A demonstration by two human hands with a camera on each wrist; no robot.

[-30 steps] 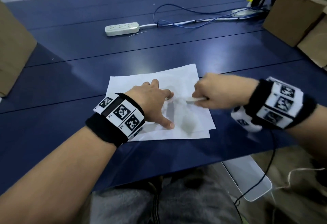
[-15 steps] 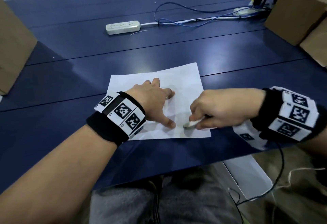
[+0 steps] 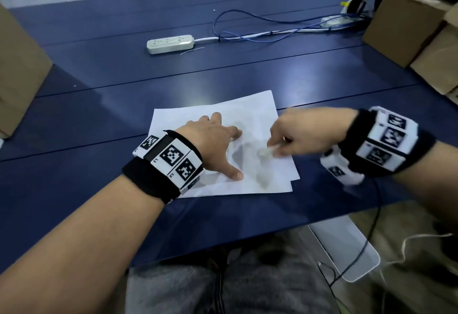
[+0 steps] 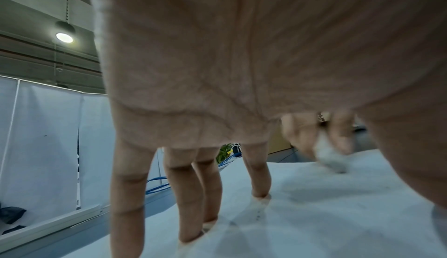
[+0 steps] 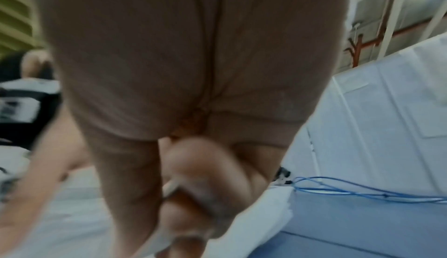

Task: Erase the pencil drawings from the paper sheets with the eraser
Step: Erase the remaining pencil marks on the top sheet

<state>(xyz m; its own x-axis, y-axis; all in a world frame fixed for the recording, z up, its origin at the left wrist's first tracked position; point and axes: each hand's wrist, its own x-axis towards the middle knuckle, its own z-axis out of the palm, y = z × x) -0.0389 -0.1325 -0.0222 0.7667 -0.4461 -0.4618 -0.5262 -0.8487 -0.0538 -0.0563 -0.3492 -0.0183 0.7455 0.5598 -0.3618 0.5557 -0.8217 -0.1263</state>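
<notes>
The left hand (image 3: 213, 140) lay flat on the sheets (image 3: 255, 115), fingers straight and spread, fingertips (image 4: 191, 237) pressed to the paper. The right hand (image 3: 304, 132) was curled around the eraser (image 3: 266, 152), pinching it between thumb and fingers, with the white tip down on the top sheet just right of the left thumb. The hand and eraser were blurred. From the left wrist the eraser (image 4: 329, 155) showed as a pale smear between the fingers, touching the paper. From the right wrist only a sliver of it (image 5: 173, 186) could be made out under the curled fingers.

The sheets sat on the blue table (image 3: 99, 105) near its front edge, the top one skewed a little over the one below, so a lower corner stuck out at the right. Faint grey smudges marked the paper between the two hands.

Farther back lay a power strip (image 3: 170, 44) with a blue cable (image 3: 260, 26) looping beside it. Boxes (image 3: 406, 26) stood at the right edge, and another box (image 3: 17, 70) at the left.
</notes>
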